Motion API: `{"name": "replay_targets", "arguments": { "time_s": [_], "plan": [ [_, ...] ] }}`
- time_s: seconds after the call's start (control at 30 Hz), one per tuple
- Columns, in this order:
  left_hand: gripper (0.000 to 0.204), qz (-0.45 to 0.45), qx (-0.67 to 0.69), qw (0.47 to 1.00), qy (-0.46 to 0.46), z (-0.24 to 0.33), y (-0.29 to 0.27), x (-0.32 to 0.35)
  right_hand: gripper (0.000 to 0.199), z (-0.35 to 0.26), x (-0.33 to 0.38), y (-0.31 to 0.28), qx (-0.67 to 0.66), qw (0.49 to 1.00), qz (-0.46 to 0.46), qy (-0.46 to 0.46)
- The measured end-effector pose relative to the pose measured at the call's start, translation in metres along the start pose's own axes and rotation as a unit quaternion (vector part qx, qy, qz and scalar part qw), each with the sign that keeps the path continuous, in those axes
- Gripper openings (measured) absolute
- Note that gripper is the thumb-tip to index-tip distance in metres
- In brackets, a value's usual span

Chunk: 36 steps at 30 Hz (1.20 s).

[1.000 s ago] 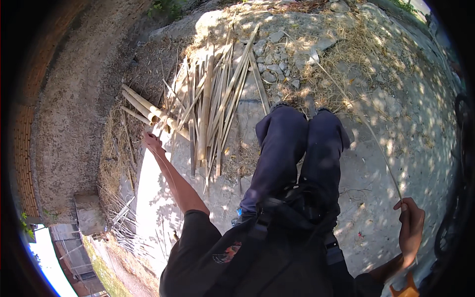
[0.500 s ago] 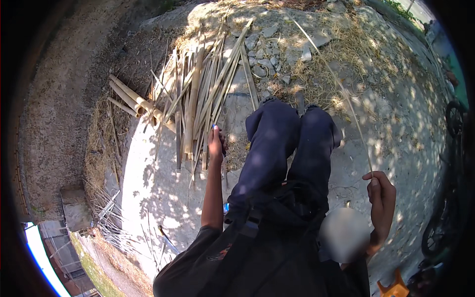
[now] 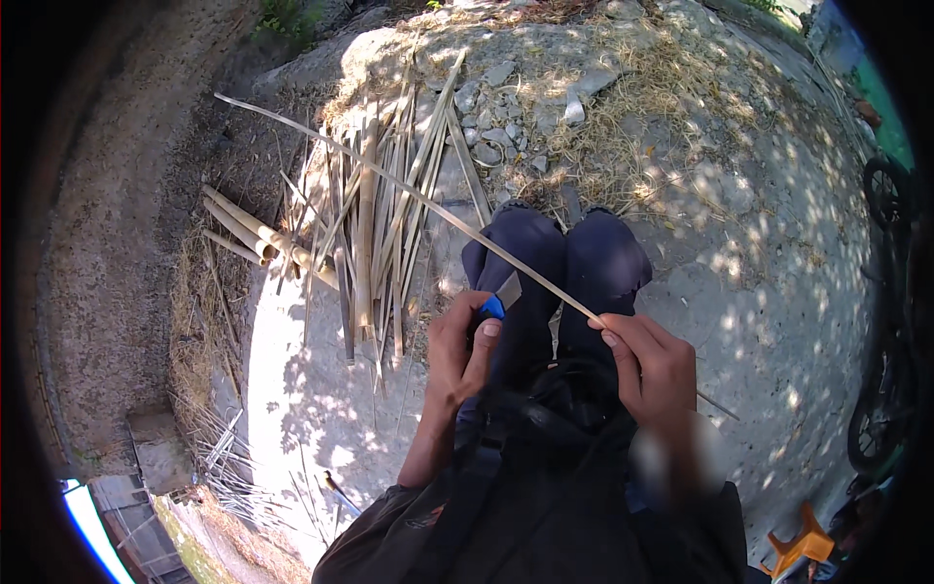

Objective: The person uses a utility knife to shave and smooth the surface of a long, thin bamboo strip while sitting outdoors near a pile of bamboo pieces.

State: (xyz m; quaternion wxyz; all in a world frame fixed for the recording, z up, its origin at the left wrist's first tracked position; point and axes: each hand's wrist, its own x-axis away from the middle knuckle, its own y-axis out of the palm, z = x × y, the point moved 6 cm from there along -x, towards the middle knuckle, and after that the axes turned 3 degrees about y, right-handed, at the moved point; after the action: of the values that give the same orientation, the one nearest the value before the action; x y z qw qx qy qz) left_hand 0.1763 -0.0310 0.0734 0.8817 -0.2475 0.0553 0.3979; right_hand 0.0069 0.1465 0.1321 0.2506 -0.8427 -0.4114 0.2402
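My left hand (image 3: 457,346), in front of my left knee, is closed around a knife with a blue handle (image 3: 492,308). Its short, broad blade (image 3: 509,288) points up and away. The rest of the handle is hidden in my fingers. To the right, my right hand (image 3: 654,365) pinches a long, thin bamboo strip (image 3: 428,204) between thumb and fingers. From there the strip slants across my lap to the far left, and a thin end shows behind my right wrist. The knife blade is near the strip but looks apart from it.
Split bamboo slats (image 3: 394,214) lie piled on the ground ahead left, beside several bamboo poles (image 3: 238,229). Broken stones (image 3: 498,141) and dry straw (image 3: 623,146) lie farther off. Thin offcuts (image 3: 233,467) are heaped at the left. An orange stool (image 3: 803,540) and a wheel (image 3: 876,419) stand at right.
My right hand has moved in toward my lap, and the bamboo strip has swung from pointing far ahead to the far left. My left hand has come in closer with the knife.
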Motion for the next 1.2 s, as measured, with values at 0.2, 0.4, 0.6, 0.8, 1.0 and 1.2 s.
{"name": "replay_targets", "arguments": {
  "time_s": [0.2,0.4,0.6,0.8,1.0,1.2],
  "plan": [
    [0.024,-0.061,-0.043,0.996,0.043,0.020,0.019,0.004,0.016,-0.007,0.004,0.003,0.000,1.000,0.006,-0.015],
    [0.033,-0.061,-0.075,0.993,0.062,0.020,0.027,0.007,0.017,-0.011,0.007,0.002,-0.016,1.000,0.009,-0.025],
    [0.033,-0.057,-0.088,0.989,0.104,0.024,0.033,0.006,0.019,-0.019,0.010,-0.004,0.014,0.999,0.022,-0.040],
    [0.032,-0.061,-0.086,0.984,0.146,0.028,0.035,0.008,0.021,-0.025,0.012,-0.005,0.015,0.998,0.027,-0.054],
    [0.032,-0.051,-0.085,0.978,0.182,0.030,0.037,0.009,0.017,-0.024,0.012,0.000,-0.016,0.999,0.017,-0.040],
    [0.032,-0.059,-0.080,0.982,0.161,0.031,0.038,0.012,0.015,-0.024,0.012,0.001,-0.040,0.998,0.019,-0.040]
  ]
}}
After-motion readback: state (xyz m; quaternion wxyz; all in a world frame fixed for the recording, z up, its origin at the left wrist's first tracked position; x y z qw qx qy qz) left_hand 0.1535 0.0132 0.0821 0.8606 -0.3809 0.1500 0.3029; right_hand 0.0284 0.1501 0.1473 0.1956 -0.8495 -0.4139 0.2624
